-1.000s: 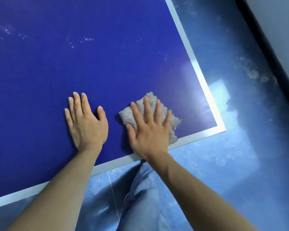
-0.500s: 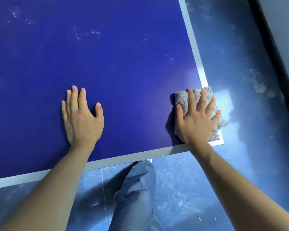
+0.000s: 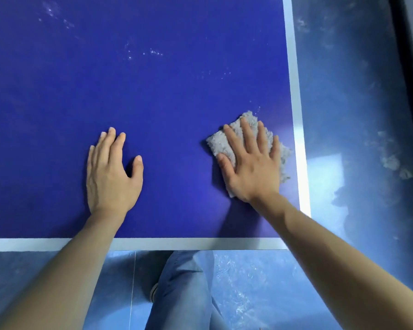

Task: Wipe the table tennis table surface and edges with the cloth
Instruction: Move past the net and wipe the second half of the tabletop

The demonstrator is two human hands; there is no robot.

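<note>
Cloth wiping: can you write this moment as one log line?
step: wiping | right hand: flat on cloth near right white edge line | left hand: flat on table | white specks beyond cloth

Soft, cool blue light; your view is slightly hazy.
Glare washes the glossy blue floor (image 3: 324,170); short shadows sit left of both hands.

The right hand (image 3: 250,165) hides the middle of the cloth (image 3: 224,141). The worktop (image 3: 153,115) runs past the top and left edges. Both forearms leave the frame below it.
</note>
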